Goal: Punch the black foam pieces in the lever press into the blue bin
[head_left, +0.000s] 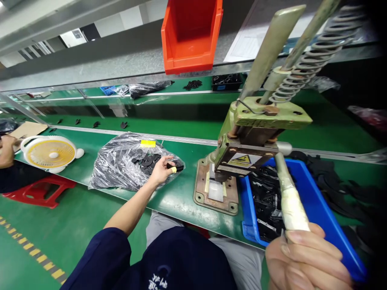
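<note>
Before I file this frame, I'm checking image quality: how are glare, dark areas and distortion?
Head view: bright glints streak the clear plastic bag and the green bench shines; head view: the right edge sinks into black; head view: the close right hand looms large, and the spring leans toward the corner, suggesting wide-angle stretch.

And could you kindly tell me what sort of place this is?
Most likely a factory assembly workshop: a lever press stands on the green bench, with a blue bin of black parts beside it and a plastic bag of black pieces.
</note>
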### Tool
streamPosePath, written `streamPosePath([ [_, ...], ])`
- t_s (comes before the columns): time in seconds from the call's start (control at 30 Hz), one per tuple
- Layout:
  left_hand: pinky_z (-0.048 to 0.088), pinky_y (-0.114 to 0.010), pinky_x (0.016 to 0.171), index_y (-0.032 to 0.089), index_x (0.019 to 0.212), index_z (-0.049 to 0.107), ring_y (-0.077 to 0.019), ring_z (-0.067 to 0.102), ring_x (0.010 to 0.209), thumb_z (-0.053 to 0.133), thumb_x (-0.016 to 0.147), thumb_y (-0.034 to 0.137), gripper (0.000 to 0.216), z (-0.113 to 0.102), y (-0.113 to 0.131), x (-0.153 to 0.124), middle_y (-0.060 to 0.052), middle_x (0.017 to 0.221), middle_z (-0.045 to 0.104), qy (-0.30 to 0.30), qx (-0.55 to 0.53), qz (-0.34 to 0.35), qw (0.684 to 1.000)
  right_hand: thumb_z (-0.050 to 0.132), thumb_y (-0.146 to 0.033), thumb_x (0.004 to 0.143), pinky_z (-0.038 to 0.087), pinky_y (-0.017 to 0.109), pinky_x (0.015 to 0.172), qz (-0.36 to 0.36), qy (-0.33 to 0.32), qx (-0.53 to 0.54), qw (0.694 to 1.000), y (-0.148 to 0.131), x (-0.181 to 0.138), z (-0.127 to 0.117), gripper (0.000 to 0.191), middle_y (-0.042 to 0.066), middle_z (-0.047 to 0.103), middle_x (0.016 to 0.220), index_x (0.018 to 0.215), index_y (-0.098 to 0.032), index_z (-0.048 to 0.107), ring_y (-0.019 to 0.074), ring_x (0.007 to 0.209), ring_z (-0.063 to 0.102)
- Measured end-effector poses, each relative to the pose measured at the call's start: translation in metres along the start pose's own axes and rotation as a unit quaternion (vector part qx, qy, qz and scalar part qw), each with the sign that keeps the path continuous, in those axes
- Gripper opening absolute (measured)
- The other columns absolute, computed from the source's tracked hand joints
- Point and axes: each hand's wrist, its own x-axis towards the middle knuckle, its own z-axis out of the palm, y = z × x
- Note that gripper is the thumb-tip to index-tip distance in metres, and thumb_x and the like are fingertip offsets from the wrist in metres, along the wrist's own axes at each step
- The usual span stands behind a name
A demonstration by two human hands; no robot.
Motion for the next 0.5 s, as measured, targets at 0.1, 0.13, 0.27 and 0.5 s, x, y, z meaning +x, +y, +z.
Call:
streamPosePath([
  [0.1, 0.051, -0.028, 0.076, 0.014, 0.096, 0.063, -0.0140, 0.066, 0.076, 0.094, 0.047, 0.023, 0.058, 0.012, 0.003, -0.003, -0.001, 0.080, 0.069, 0.009, -0.113, -0.072, 0.991, 0.062, -0.029, 0.077, 0.042, 0.049, 0.051, -0.005, 0.000, 0.019, 1.000, -0.002, 0.005, 0.004, 0.034, -0.002, 0.050, 0.051, 0.052, -0.025, 0.038, 0.0201, 0.049, 0.049],
  [0.13, 0.052, -0.028, 0.076, 0.014, 0.090, 0.062, -0.0134, 0.066, 0.075, 0.095, 0.045, 0.023, 0.056, 0.016, 0.004, -0.004, -0.001, 0.080, 0.069, 0.010, -0.150, -0.094, 0.984, 0.062, -0.028, 0.077, 0.043, 0.050, 0.054, 0.002, -0.001, 0.021, 1.000, -0.003, 0.006, 0.005, 0.034, -0.002, 0.052, 0.053, 0.052, -0.025, 0.039, 0.0201, 0.051, 0.051],
  [0.27, 0.055, -0.033, 0.082, 0.016, 0.086, 0.058, -0.0145, 0.068, 0.081, 0.096, 0.047, 0.025, 0.055, 0.031, 0.004, -0.011, 0.000, 0.087, 0.068, -0.008, -0.257, -0.132, 0.957, 0.061, -0.025, 0.081, 0.046, 0.051, 0.060, 0.020, -0.010, 0.017, 1.000, -0.010, 0.007, 0.007, 0.031, -0.002, 0.058, 0.060, 0.056, -0.023, 0.042, 0.0198, 0.058, 0.054],
  [0.5, 0.052, -0.022, 0.066, 0.016, 0.103, 0.064, -0.0102, 0.063, 0.072, 0.094, 0.056, 0.028, 0.057, 0.065, 0.007, -0.017, 0.001, 0.083, 0.066, -0.104, -0.174, -0.129, 0.971, 0.060, -0.022, 0.084, 0.047, 0.054, 0.072, 0.049, -0.038, 0.026, 0.998, -0.015, 0.006, 0.002, 0.027, -0.002, 0.059, 0.063, 0.061, -0.023, 0.047, 0.0204, 0.067, 0.056],
])
